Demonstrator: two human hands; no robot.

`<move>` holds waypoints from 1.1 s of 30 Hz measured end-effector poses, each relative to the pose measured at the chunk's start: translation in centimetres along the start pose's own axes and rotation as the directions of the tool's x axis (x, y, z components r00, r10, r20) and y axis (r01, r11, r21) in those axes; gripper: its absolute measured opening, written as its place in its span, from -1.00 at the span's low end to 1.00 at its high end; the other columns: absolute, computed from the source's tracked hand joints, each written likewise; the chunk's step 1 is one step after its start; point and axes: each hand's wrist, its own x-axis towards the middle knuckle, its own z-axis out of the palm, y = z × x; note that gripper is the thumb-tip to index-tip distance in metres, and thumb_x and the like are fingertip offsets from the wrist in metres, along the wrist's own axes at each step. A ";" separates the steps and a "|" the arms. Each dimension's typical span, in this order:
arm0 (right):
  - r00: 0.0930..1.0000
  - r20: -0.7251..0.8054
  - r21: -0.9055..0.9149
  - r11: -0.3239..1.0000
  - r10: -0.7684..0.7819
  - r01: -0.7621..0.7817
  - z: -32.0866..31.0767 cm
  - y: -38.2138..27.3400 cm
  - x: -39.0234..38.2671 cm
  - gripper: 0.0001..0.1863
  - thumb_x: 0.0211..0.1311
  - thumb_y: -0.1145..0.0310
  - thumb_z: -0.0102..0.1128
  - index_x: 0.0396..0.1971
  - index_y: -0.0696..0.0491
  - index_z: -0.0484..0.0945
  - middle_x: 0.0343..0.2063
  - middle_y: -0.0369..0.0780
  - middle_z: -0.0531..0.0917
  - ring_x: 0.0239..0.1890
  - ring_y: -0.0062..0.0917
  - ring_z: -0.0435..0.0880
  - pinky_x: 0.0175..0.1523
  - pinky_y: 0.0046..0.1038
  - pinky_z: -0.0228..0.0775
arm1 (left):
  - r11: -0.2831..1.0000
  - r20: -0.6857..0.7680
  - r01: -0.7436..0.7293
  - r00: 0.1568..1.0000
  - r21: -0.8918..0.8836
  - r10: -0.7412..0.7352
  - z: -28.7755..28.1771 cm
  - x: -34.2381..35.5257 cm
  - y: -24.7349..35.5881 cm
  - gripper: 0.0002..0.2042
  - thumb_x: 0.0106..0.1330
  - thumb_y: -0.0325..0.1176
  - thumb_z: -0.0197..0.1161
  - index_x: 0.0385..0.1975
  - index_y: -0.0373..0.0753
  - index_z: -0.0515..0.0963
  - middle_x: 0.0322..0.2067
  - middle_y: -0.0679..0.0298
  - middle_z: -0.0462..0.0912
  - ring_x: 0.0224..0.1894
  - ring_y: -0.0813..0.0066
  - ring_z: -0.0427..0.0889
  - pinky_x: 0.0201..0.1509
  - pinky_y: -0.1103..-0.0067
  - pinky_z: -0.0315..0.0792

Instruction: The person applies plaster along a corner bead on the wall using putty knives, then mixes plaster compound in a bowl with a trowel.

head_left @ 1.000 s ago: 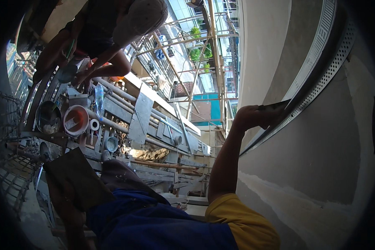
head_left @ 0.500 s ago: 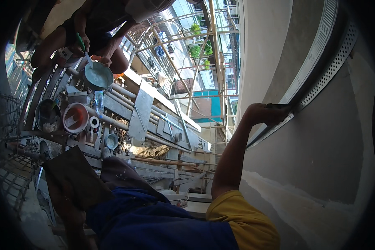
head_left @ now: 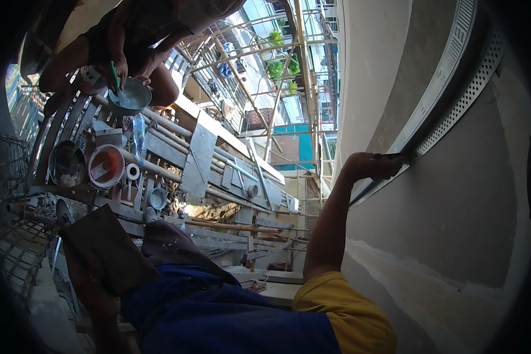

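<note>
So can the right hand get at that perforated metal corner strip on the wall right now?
Probably yes: the right hand is raised against the grey wall, its dark tool apparently touching the perforated metal corner strip, nothing between.

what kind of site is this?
Likely an outdoor building site, up on scaffolding. The right hand draws a trowel along a grey plastered wall beside a perforated metal corner bead; scaffold poles stand behind.
</note>
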 end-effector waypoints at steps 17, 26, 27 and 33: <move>0.960 0.255 0.298 0.935 0.117 -0.193 -3.6 -0.5 -4.5 -0.38 0.28 0.42 -0.23 0.29 0.36 -0.07 0.26 0.21 0.10 0.32 0.09 0.11 0.35 -0.02 -0.04 | 0.995 0.006 0.086 0.996 -0.049 -0.086 0.5 0.3 0.6 -0.37 0.39 -0.20 0.10 0.36 -0.25 0.00 0.16 0.12 0.33 0.13 0.31 0.45 0.14 0.41 0.44; 0.860 0.098 0.863 -0.387 -0.501 -0.324 -26.2 -16.4 -5.8 -0.59 0.24 0.39 0.13 0.10 -0.01 0.38 0.15 0.01 0.42 0.22 -0.12 0.38 0.17 -0.13 0.22 | 0.924 0.124 0.357 0.932 -0.139 -0.342 2.2 1.2 0.5 -0.45 0.41 -0.26 0.07 0.32 -0.25 0.07 0.05 0.16 0.43 -0.01 0.38 0.55 -0.01 0.48 0.55; 0.819 0.043 0.784 -0.489 -0.572 -0.383 -28.3 -17.1 -5.9 -0.53 0.19 0.30 0.19 0.13 -0.08 0.38 0.22 -0.12 0.37 0.25 -0.22 0.36 0.21 -0.14 0.17 | 0.929 0.107 0.352 0.934 -0.110 -0.341 2.3 1.1 0.1 -0.48 0.40 -0.23 0.07 0.29 -0.26 0.13 0.03 0.16 0.45 -0.04 0.40 0.57 -0.08 0.53 0.57; 0.465 0.149 0.951 -0.003 -0.873 -0.309 -22.8 -14.4 -11.9 -0.44 0.13 0.38 0.23 0.19 -0.10 0.37 0.21 -0.19 0.36 0.29 -0.33 0.27 0.24 -0.16 0.10 | 0.985 0.273 0.166 0.947 0.038 -0.170 1.7 -0.4 1.2 -0.40 0.40 -0.18 0.08 0.33 -0.27 0.06 0.09 0.16 0.40 0.04 0.44 0.51 0.05 0.49 0.49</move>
